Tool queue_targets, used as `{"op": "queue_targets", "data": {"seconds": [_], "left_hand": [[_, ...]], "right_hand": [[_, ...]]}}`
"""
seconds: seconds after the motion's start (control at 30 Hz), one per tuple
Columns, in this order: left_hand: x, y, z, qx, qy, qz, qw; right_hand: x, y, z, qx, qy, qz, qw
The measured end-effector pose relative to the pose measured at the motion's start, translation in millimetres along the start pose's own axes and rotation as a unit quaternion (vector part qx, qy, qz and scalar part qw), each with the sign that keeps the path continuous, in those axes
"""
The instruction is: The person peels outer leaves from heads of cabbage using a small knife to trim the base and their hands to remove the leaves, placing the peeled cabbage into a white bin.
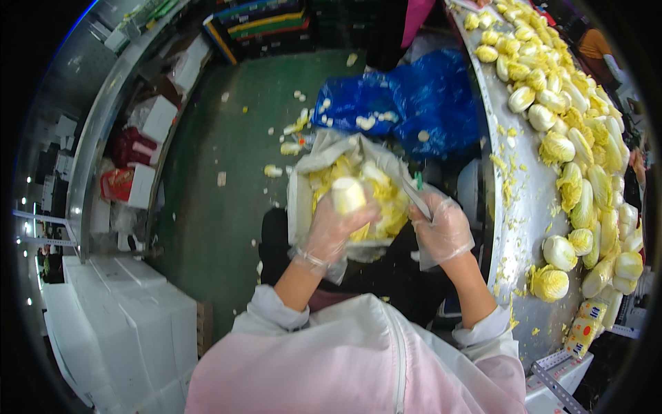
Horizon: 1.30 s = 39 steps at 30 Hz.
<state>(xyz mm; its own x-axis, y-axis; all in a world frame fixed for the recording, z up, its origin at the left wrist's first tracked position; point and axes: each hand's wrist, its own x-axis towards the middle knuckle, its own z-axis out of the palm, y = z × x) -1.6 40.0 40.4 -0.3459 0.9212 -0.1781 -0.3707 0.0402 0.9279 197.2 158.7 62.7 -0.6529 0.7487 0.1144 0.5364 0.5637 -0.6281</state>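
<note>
In a clear plastic glove, my left hand (339, 222) is closed around a small napa cabbage (347, 194), its pale cut base facing up. My right hand (443, 225), gloved the same way, grips a knife whose blade (415, 197) points up and left. Both hands are over or beside a white box (299, 209) lined with a pale sack (336, 147). Loose yellow cabbage leaves (390, 194) fill much of the box. The cabbage and the left fingers are blurred, and the knife's handle is hidden in the right hand.
A metal table (522, 207) on the right bears many napa cabbages (558, 147). Blue plastic sheeting (439, 98) lies beyond the box. Scraps dot the green floor (222, 134). White foam boxes (139, 315) stand at lower left, below a metal shelf (98, 119). Another person (414, 23) stands at the top.
</note>
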Motion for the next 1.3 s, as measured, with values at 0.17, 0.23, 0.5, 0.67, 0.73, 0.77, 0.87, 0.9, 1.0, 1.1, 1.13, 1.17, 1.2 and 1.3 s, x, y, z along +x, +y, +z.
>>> {"op": "queue_targets", "data": {"seconds": [0.17, 0.23, 0.5, 0.67, 0.73, 0.77, 0.87, 0.9, 1.0, 1.1, 1.13, 1.17, 1.2, 1.3], "left_hand": [[11.1, -3.1, 14.2, 0.284, 0.069, 0.14, 0.946], [12.1, -6.6, 16.9, 0.291, 0.047, 0.169, 0.94], [6.1, -18.3, 24.6, 0.358, 0.028, 0.158, 0.92], [3.2, -23.1, 26.0, 0.427, 0.039, 0.15, 0.891], [2.1, -26.7, 24.8, 0.441, 0.03, 0.146, 0.885], [1.8, -28.5, 23.9, 0.443, 0.02, 0.145, 0.885], [1.5, -32.7, 20.6, 0.438, 0.008, 0.133, 0.889], [1.2, -33.4, 19.9, 0.436, 0.009, 0.12, 0.892], [-0.8, -33.5, 18.9, 0.424, 0.014, 0.14, 0.895], [-5.9, -31.2, 19.2, 0.408, 0.017, 0.148, 0.901], [-7.3, -29.7, 18.6, 0.409, 0.012, 0.14, 0.902], [-9.6, -27.9, 17.8, 0.41, 0.007, 0.133, 0.902], [-11.1, -26.6, 17.7, 0.412, 0.004, 0.12, 0.903], [-18.2, -22.9, 18.8, 0.388, 0.031, 0.103, 0.915]], "right_hand": [[-8.8, -8.9, 9.8, -0.017, 0.035, -0.097, 0.995], [-8.6, -9.8, 10.9, -0.036, 0.052, -0.115, 0.991], [-10.3, -9.9, 14.2, -0.117, 0.0, -0.144, 0.983], [-12.0, -7.4, 14.5, -0.125, 0.004, -0.142, 0.982], [-12.7, -7.8, 14.0, -0.129, -0.005, -0.136, 0.982], [-13.0, -8.4, 13.9, -0.133, -0.01, -0.135, 0.982], [-13.3, -10.4, 14.4, -0.143, -0.028, -0.126, 0.981], [-13.4, -10.8, 14.8, -0.147, -0.035, -0.119, 0.981], [-13.8, -10.1, 16.0, -0.164, -0.058, -0.112, 0.978], [-16.2, -9.5, 18.1, -0.164, -0.062, -0.117, 0.978], [-17.5, -10.0, 18.9, -0.167, -0.073, -0.107, 0.977], [-18.7, -11.2, 20.1, -0.167, -0.079, -0.103, 0.978], [-18.5, -11.7, 20.5, -0.169, -0.07, -0.097, 0.978], [-13.5, -10.9, 18.8, -0.188, -0.099, -0.083, 0.974]]}}
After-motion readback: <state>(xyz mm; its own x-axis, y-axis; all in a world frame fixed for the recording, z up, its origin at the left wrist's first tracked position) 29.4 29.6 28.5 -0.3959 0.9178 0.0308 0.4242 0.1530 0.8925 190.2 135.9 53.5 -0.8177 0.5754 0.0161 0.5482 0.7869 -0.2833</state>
